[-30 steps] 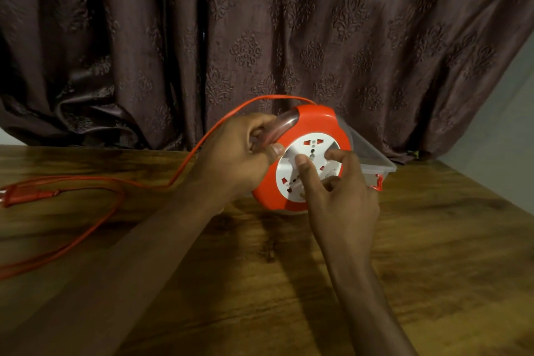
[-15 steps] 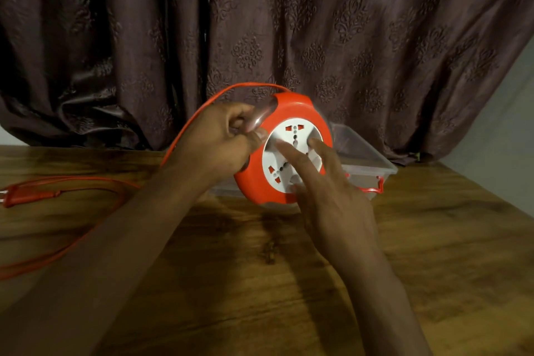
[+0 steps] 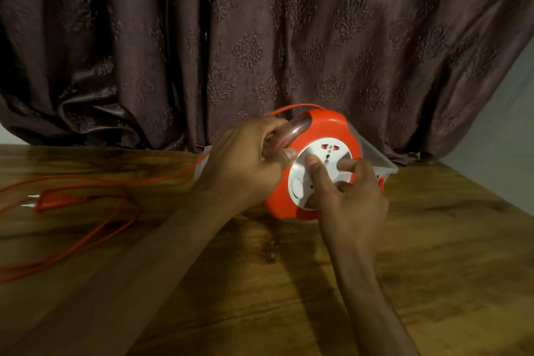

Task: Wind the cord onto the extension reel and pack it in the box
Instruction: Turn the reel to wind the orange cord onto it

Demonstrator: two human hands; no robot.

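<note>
An orange extension reel with a white socket disc is held tilted just above the wooden table. My left hand grips the reel's clear handle at its upper left. My right hand has thumb and fingers pressed on the white disc. The orange cord leaves the reel's top, runs behind my left hand and lies in loops on the table at left, ending in an orange plug. A clear plastic box sits behind the reel, mostly hidden.
A dark patterned curtain hangs along the table's far edge. A pale wall shows at the right, past the table's right edge.
The white disc has turned under my right fingers. The reel shifted left and up, then back right. The plug and cord loops have slid rightward toward the reel.
</note>
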